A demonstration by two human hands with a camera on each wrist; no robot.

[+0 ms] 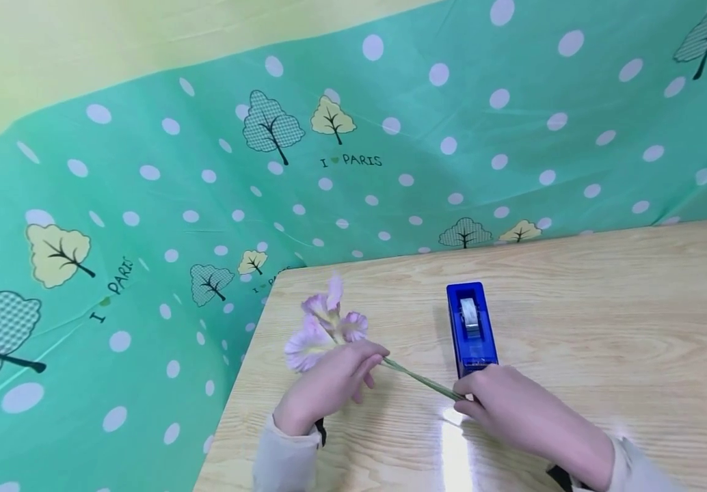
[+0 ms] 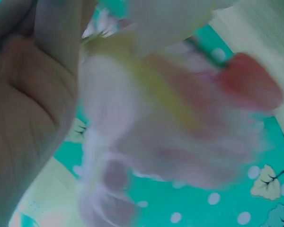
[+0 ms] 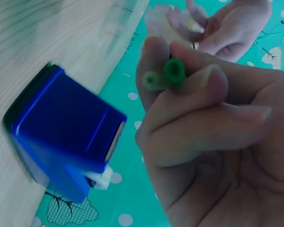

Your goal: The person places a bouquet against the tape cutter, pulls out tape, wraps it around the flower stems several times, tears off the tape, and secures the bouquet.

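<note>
My left hand (image 1: 338, 383) pinches green stems (image 1: 421, 378) just below a bunch of pale purple artificial flowers (image 1: 313, 342). At the other end of the stems, my right hand (image 1: 513, 410) pinches them between thumb and fingers. Two stem ends (image 3: 174, 71) of different thickness poke out from the right fingers in the right wrist view. Close up and blurred in the left wrist view, the petals (image 2: 180, 142) look pinkish white with a yellow streak, and a red rounded shape (image 2: 251, 82) shows beside them. A blue tape dispenser (image 1: 461, 348) stands just beyond the right hand.
The pale wooden table (image 1: 606, 307) reaches from the left edge to beyond the right of the view. Behind it and on its left hangs a green curtain (image 1: 390, 205) with white dots and printed trees. Light reflects off the tabletop between the forearms.
</note>
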